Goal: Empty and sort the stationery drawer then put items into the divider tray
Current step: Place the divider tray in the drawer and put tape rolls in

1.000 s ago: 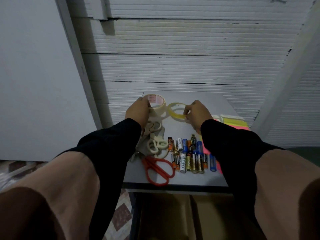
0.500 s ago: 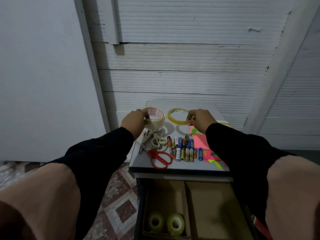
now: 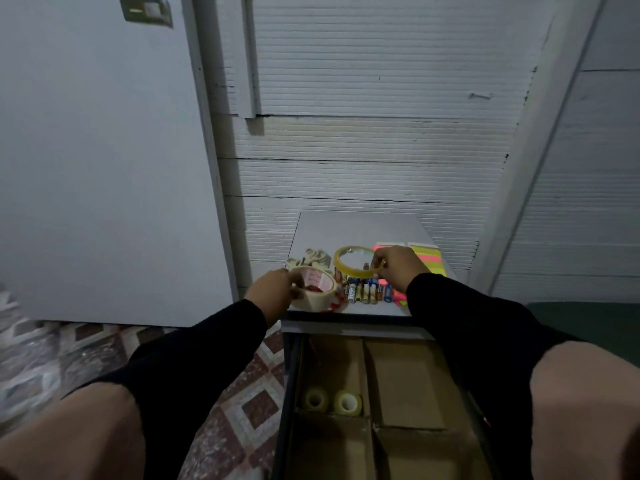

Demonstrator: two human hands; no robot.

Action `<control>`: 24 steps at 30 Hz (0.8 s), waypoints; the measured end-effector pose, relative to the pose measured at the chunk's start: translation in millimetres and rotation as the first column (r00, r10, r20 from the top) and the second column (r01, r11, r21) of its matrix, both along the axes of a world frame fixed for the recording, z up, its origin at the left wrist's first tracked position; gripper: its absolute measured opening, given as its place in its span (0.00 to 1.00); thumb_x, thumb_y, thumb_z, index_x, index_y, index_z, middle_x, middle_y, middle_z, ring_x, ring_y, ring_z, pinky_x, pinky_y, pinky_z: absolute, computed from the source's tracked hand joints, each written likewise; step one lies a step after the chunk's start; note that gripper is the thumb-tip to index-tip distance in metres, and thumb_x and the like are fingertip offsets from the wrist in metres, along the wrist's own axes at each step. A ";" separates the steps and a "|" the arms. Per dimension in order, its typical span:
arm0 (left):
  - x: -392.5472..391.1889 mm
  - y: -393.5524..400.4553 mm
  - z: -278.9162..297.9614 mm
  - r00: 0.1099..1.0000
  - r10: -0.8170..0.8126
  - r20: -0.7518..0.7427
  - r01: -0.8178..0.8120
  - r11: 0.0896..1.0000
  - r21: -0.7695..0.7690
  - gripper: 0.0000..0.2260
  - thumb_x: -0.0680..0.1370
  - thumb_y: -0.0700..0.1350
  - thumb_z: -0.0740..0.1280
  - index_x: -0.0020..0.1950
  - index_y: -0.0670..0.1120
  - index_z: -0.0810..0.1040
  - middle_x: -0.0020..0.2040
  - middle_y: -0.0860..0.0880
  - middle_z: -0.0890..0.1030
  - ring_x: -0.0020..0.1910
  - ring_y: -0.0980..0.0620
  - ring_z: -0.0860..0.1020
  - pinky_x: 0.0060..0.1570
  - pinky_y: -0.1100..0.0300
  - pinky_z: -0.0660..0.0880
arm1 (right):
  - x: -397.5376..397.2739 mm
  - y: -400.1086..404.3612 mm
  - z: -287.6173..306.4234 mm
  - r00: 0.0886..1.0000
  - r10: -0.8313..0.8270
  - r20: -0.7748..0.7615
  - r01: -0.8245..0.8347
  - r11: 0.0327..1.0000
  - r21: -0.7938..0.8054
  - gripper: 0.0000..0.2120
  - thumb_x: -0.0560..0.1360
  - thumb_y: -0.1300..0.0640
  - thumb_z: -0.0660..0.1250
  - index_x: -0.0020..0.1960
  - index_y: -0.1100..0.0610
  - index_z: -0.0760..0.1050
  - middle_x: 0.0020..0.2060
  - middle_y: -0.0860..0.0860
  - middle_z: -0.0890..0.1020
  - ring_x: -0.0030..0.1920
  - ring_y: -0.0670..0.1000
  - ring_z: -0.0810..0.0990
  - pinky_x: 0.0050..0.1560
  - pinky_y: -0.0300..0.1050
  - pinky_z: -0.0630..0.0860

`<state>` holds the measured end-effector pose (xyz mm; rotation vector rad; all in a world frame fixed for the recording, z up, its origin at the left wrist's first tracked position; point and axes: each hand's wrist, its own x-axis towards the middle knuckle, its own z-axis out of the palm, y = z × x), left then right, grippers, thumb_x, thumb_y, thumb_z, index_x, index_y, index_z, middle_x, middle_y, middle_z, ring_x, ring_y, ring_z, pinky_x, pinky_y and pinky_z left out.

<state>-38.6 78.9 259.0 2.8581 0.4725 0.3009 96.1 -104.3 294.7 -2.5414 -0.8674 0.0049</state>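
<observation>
My left hand [image 3: 273,289] grips a wide beige tape roll [image 3: 317,295], lifted over the cabinet top's front left corner. My right hand [image 3: 398,268] pinches a thin yellow tape ring [image 3: 348,265] above a row of several batteries [image 3: 367,291]. Below the cabinet top [image 3: 356,230], the open drawer holds a cardboard divider tray [image 3: 401,379]. Two small clear tape rolls [image 3: 330,400] stand in its front left compartment. Cream-handled scissors [image 3: 311,258] lie behind the beige roll. Red scissors are mostly hidden under that roll.
Neon sticky notes [image 3: 427,259] lie on the cabinet top's right side. A white ribbed wall stands behind the cabinet, a grey panel to the left. Patterned floor tiles [image 3: 242,393] run left of the drawer. A dark green surface [image 3: 588,323] sits at right.
Both hands lifted the tape rolls off the cabinet top and drew them toward me, over the batteries and scissors. The view pulled back, revealing the open drawer and its tray.
</observation>
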 end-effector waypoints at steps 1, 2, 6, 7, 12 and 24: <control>-5.9 -2.7 -4.8 1.000 -0.008 -0.006 0.008 1.000 -0.001 0.09 0.80 0.42 0.61 0.59 0.46 0.76 0.58 0.45 0.77 0.55 0.46 0.76 0.53 0.55 0.73 | -6.2 -3.4 -2.7 1.000 0.003 -0.007 -0.003 1.000 0.000 0.06 0.76 0.66 0.64 0.49 0.62 0.79 0.50 0.58 0.82 0.45 0.54 0.78 0.44 0.39 0.67; -12.5 -6.1 -10.2 1.000 -0.015 -0.010 0.015 1.000 -0.001 0.09 0.80 0.42 0.61 0.58 0.47 0.76 0.58 0.45 0.76 0.55 0.47 0.76 0.53 0.56 0.73 | -12.5 -7.4 -5.6 1.000 0.005 -0.017 -0.005 1.000 0.002 0.07 0.76 0.66 0.63 0.49 0.62 0.79 0.50 0.58 0.82 0.43 0.53 0.77 0.44 0.39 0.67; -31.6 -15.8 -29.2 0.999 -0.033 -0.010 0.033 0.999 -0.011 0.09 0.79 0.43 0.62 0.58 0.48 0.76 0.58 0.47 0.75 0.55 0.48 0.76 0.52 0.58 0.71 | -28.6 -18.6 -16.0 0.999 -0.003 -0.044 0.004 1.000 0.009 0.06 0.76 0.65 0.64 0.51 0.62 0.79 0.51 0.58 0.81 0.41 0.51 0.74 0.43 0.39 0.67; -35.1 -18.0 -32.7 0.999 -0.034 -0.001 0.034 0.999 -0.015 0.09 0.79 0.44 0.62 0.58 0.47 0.76 0.58 0.47 0.74 0.55 0.48 0.75 0.52 0.58 0.71 | -31.3 -20.2 -18.6 0.999 -0.006 -0.048 0.007 1.000 0.008 0.06 0.76 0.65 0.65 0.51 0.62 0.79 0.52 0.58 0.81 0.44 0.53 0.76 0.44 0.40 0.68; -50.5 -29.4 -47.3 0.995 -0.048 0.086 0.049 0.999 -0.001 0.11 0.79 0.47 0.61 0.61 0.49 0.75 0.64 0.50 0.71 0.58 0.49 0.74 0.53 0.59 0.71 | -42.0 -28.0 -28.1 0.998 0.000 -0.064 0.002 1.000 0.031 0.06 0.76 0.65 0.65 0.51 0.63 0.78 0.54 0.60 0.80 0.49 0.55 0.76 0.48 0.40 0.68; -71.0 -39.8 -71.9 0.992 -0.119 0.049 0.119 0.993 -0.002 0.13 0.78 0.45 0.64 0.63 0.47 0.76 0.71 0.45 0.64 0.64 0.47 0.72 0.64 0.60 0.70 | -37.0 -26.2 -25.5 1.000 0.007 -0.026 -0.005 0.996 0.084 0.06 0.76 0.64 0.65 0.52 0.61 0.79 0.57 0.58 0.79 0.53 0.54 0.77 0.47 0.38 0.67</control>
